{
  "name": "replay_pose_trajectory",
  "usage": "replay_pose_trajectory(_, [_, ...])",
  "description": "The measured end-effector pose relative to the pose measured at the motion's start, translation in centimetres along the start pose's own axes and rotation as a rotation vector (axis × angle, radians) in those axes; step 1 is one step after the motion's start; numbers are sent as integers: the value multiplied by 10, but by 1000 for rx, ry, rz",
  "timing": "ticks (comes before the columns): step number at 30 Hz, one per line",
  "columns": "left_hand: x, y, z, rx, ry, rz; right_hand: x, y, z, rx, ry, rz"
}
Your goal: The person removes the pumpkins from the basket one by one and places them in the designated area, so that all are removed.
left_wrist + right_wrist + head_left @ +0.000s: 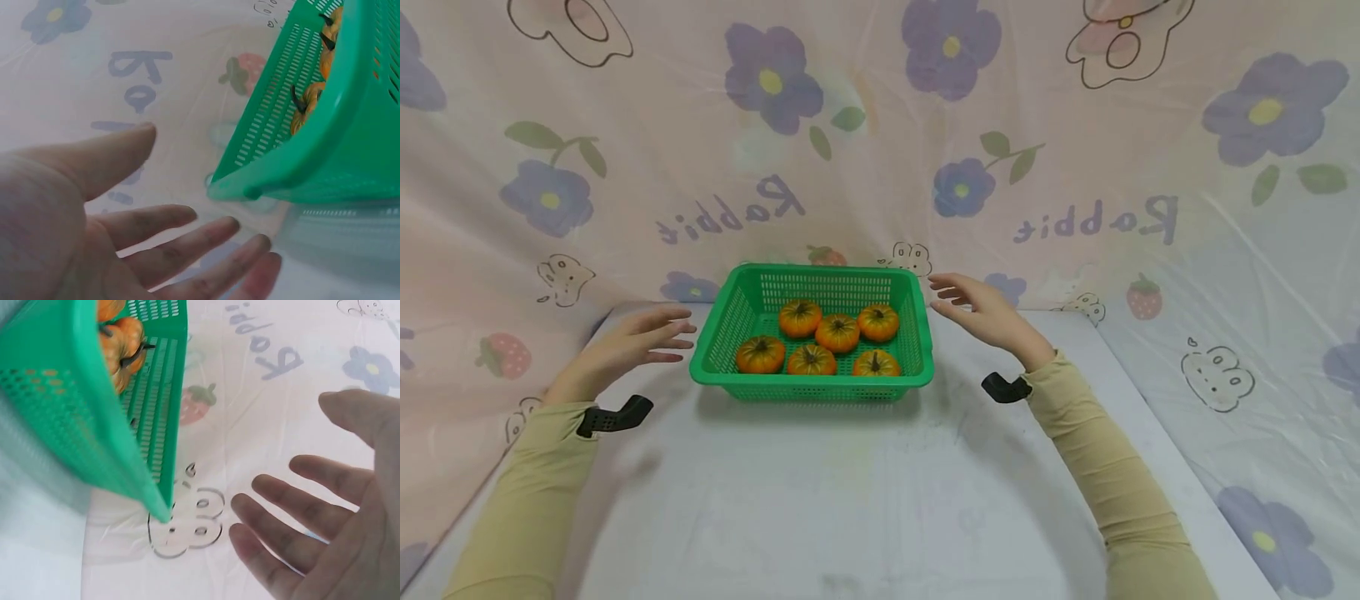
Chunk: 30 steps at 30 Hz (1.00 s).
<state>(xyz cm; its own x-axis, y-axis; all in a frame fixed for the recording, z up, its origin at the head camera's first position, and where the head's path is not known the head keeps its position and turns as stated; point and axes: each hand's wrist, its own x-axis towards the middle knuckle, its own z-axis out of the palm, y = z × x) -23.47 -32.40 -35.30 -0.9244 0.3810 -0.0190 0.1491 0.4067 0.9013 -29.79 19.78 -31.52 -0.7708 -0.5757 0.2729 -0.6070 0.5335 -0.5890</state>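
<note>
"Between the left hand [628, 346] and the right hand [981, 310], what sits there?"

"A green basket [812, 390] with six orange pumpkins [837, 333] inside, one side rim just beside each hand's fingertips."

"Has either hand got hold of it?"

"Neither. Both are spread and hold nothing, fingers parted and nearly straight, thumbs held off, a small gap left to the rim."

"How much room around them?"

"White tabletop [820, 483] stretches from the basket's front back between the forearms. Outward of the right hand, a strip reaches the table's right edge. Past the fingertips, at the far edge, a printed cloth [865, 192] rises."

"Anything to read?"

"'Rabbit' [730, 210], mirrored, twice on that cloth: once above and inward of the left hand, once above and outward of the right."
</note>
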Motion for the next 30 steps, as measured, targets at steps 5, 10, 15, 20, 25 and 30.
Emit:
replay_pose_trajectory(5, [7,-2,5,-42,-41,-56,10,-9,4,49,-64,-11])
replay_pose_trajectory(10, [11,-6,10,-37,-17,-73,16,-29,6,116,-127,42])
replay_pose_trajectory(15, [17,-4,13,31,1,-81,27,-28,10,124,-139,15])
replay_pose_trajectory(20, [19,-2,15,76,16,-97,40,-24,21,119,-179,16])
replay_pose_trajectory(25, [20,1,17,115,30,-98,48,-26,34,149,-245,61])
replay_pose_trajectory(30, [21,2,17,124,40,-105,55,-27,45,233,-315,120])
